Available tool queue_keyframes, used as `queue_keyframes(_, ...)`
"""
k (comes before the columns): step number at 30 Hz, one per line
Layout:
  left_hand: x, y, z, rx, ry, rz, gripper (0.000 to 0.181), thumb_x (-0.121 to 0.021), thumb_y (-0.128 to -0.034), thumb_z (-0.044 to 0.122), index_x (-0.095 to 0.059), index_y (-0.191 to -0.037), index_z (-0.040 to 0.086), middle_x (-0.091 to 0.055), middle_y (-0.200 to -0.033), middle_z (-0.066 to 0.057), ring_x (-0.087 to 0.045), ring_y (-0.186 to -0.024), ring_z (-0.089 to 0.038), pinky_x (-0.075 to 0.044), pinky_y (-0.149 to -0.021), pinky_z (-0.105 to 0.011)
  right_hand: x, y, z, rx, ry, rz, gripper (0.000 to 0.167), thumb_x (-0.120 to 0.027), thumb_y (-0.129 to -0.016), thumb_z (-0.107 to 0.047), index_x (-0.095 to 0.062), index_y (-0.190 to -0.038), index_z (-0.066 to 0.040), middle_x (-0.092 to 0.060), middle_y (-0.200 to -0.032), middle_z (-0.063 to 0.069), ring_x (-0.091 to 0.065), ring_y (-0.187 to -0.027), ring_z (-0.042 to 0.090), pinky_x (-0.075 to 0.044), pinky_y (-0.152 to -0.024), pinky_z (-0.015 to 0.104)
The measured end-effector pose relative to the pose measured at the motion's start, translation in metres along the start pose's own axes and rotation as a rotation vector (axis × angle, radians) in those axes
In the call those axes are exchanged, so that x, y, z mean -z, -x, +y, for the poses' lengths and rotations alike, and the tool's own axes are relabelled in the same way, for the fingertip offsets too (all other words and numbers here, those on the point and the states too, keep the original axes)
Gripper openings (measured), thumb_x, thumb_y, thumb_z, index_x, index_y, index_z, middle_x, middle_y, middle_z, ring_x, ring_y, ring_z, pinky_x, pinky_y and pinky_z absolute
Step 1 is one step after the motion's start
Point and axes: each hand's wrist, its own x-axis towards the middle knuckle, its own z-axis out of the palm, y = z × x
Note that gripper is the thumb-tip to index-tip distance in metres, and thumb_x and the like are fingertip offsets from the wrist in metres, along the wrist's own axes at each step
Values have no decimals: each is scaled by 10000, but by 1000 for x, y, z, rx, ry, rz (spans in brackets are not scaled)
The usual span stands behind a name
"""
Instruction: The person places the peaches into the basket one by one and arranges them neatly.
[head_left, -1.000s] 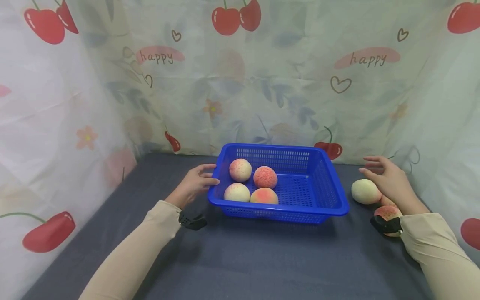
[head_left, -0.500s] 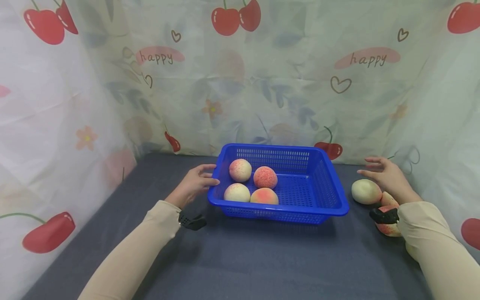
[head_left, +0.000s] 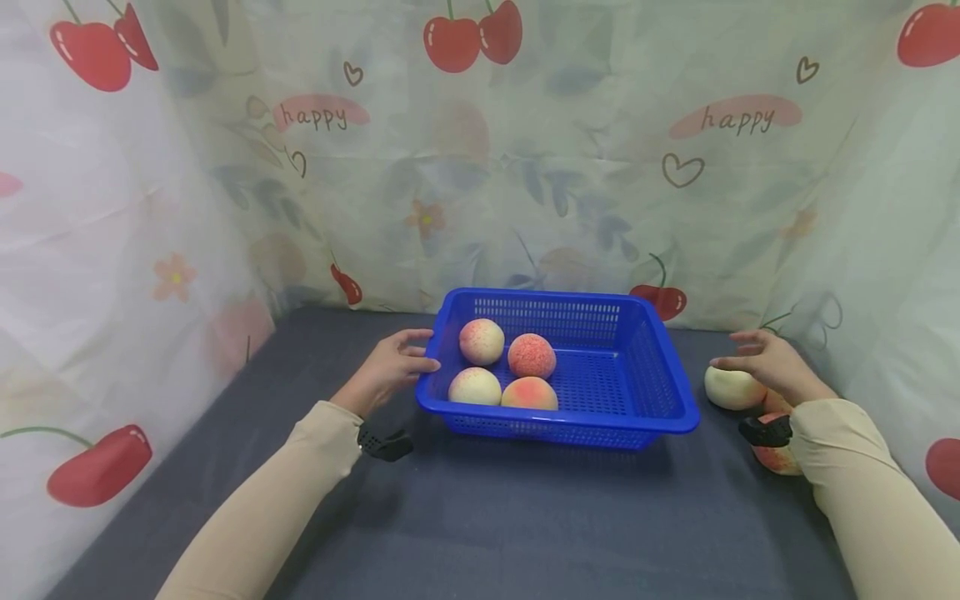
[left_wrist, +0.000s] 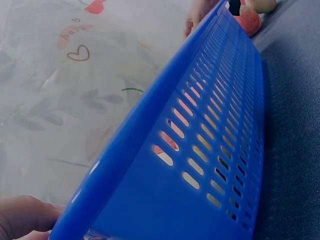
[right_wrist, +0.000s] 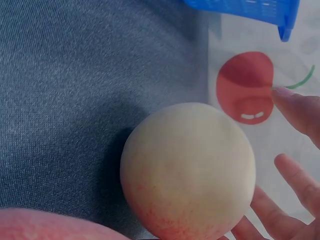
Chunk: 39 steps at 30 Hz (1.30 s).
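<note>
A blue plastic basket (head_left: 555, 421) with slotted walls stands on the dark table, holding several peaches, among them a red speckled peach (head_left: 532, 356) and a pale one (head_left: 482, 342). My left hand (head_left: 386, 372) holds the basket's left rim, thumb and fingers reaching over it; the left wrist view shows the thumb (left_wrist: 25, 216) against the rim. To the right of the basket, my right hand (head_left: 776, 367) hovers over a pale peach (head_left: 735, 389), fingers spread. In the right wrist view the thumb is clear of that pink-tinged peach (right_wrist: 187, 170), while some fingers pass behind it.
A reddish peach (head_left: 776, 458) and part of another lie below the right wrist, partly hidden by the sleeve and a black wrist strap (head_left: 765, 431). A cherry-print curtain (head_left: 555, 208) closes off the back and both sides of the table (head_left: 525, 517).
My right hand first drew back slightly, then lowered over the pale peach, covering its top. The left hand, the basket and the peaches inside stay put.
</note>
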Motion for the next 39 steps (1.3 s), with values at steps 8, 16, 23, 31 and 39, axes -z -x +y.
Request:
queue_keyframes(8, 0, 1, 0, -8, 1, -5, 626, -670, -880, 20, -411, -1443, 109, -517, -1378, -231, -550, -1231, -373, -433, -1040, -527, -1, -2, 2, 10, 28, -36, 840, -646, -911, -374, -230, -1452, 116, -292, -1408, 443, -323, -1285, 572, -361, -1022, 632)
queue_keyframes(16, 0, 1, 1, 1, -7, 4, 623, -682, -875, 34, -424, -1434, 126, -521, -1376, -220, -553, -1231, -364, -438, -1037, -524, -3, -7, 2, -7, 38, -72, 842, -681, -891, -320, -226, -1444, 123, -250, -1396, 473, -314, -1267, 583, -397, -991, 616)
queue_keyframes(23, 0, 2, 1, 2, -19, 5, 616, -679, -882, 43, -424, -1436, 126, -518, -1383, -217, -551, -1233, -360, -432, -1041, -528, -5, -12, 5, -23, 54, -112, 854, -736, -843, -247, -241, -1429, 130, -231, -1402, 466, -313, -1259, 582, -473, -893, 595)
queue_keyframes(31, 0, 1, 1, 4, -20, 7, 627, -682, -879, 40, -419, -1441, 125, -512, -1389, -218, -555, -1229, -361, -441, -1035, -518, -5, -10, 3, -69, 56, -162, 848, -745, -824, -215, -251, -1427, 118, -199, -1403, 474, -422, -1166, 540, -560, -669, 503)
queue_keyframes(39, 1, 1, 0, 4, -23, 10, 623, -690, -871, 43, -433, -1430, 142, -528, -1376, -202, -564, -1220, -348, -448, -1032, -508, -6, -10, 7, -67, 71, -140, 855, -755, -823, -263, -278, -1422, 119, -302, -1367, 438, -531, -1043, 459, -577, -643, 486)
